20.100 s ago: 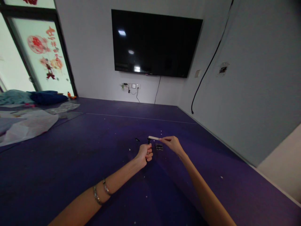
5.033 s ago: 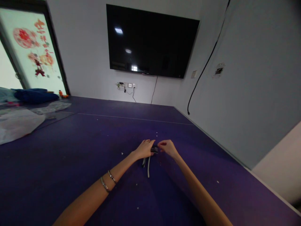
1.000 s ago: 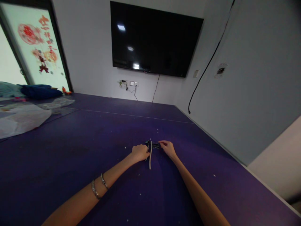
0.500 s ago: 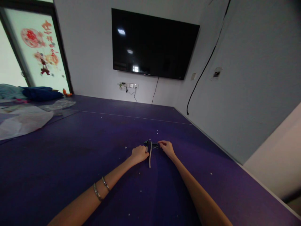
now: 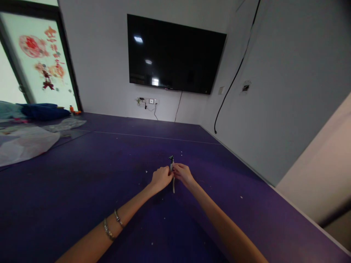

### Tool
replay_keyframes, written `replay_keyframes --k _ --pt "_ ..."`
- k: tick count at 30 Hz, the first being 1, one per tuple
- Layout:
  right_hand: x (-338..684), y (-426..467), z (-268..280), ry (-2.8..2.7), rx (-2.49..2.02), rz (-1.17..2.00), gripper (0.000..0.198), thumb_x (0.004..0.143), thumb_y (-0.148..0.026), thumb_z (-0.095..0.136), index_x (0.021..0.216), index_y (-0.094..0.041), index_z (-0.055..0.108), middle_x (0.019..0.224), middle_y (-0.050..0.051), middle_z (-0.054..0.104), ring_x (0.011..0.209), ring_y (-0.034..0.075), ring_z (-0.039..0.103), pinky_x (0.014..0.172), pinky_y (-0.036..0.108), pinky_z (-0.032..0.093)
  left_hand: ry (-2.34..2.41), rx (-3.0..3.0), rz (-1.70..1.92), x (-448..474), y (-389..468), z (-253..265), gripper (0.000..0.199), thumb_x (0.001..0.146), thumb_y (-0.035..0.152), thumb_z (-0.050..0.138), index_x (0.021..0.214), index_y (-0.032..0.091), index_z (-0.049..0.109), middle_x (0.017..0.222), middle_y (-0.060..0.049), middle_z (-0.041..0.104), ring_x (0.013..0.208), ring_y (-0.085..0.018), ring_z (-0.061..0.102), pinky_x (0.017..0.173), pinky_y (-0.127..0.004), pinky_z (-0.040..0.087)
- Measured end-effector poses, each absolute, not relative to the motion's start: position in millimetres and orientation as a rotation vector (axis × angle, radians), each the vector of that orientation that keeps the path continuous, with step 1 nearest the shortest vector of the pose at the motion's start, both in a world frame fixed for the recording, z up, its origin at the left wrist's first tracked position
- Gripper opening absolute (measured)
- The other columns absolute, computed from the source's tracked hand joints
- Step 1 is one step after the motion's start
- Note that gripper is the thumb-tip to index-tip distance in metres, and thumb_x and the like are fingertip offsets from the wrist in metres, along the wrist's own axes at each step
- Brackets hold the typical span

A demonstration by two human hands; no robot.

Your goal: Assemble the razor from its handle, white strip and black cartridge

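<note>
A small dark tool with silvery parts (image 5: 171, 159) and a crosswise top end stands up from between my hands; I cannot make out its exact kind. Closed around its lower part is my left hand (image 5: 161, 178), two bracelets on that wrist. My right hand (image 5: 183, 173) meets it from the other side, fingers pinched at the same tool and partly hiding it. Below the fingertips a thin pale strip (image 5: 173, 186) hangs or lies toward me, its upper end covered by the hands.
Small white bits are scattered over the purple floor (image 5: 123, 157). Clear plastic sheeting (image 5: 35, 140) and blue fabric (image 5: 45, 111) lie at left. A black television (image 5: 175, 54) hangs on the far wall, with sockets (image 5: 151, 101) below. A black cable (image 5: 229, 89) dangles at right.
My right hand has moved left, from the tool's right side to against my left hand. The tool's dark right-hand part is now hidden. The view has shifted slightly.
</note>
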State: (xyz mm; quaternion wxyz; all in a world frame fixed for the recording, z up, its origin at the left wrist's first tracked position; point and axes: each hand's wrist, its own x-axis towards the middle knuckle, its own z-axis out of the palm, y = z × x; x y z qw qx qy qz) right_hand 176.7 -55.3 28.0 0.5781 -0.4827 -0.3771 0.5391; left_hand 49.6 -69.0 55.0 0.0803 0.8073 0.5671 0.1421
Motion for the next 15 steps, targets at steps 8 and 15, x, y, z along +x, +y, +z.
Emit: replay_keyframes --k 8,15 --pt "184 -60 28 -0.912 -1.241 1.190 0.027 0.055 -0.026 0.073 0.075 -0.013 0.061 0.055 -0.003 0.057 0.046 0.009 0.053 0.048 0.022 0.045 1.643 2.459 0.456 56 -78 48 0.027 0.083 0.036 0.042 0.090 0.019 0.061 0.090 -0.009 0.067 0.084 -0.024 0.064 0.067 -0.030 0.046" --pt "203 -70 32 -1.023 -1.416 1.072 0.021 0.065 -0.024 0.065 0.083 -0.014 0.060 0.059 -0.003 0.058 0.049 0.008 0.054 0.050 0.020 0.047 1.568 2.521 0.494 67 -88 49 0.037 0.085 0.047 0.036 0.095 0.020 0.060 0.087 -0.008 0.067 0.081 -0.023 0.064 0.068 -0.032 0.046"
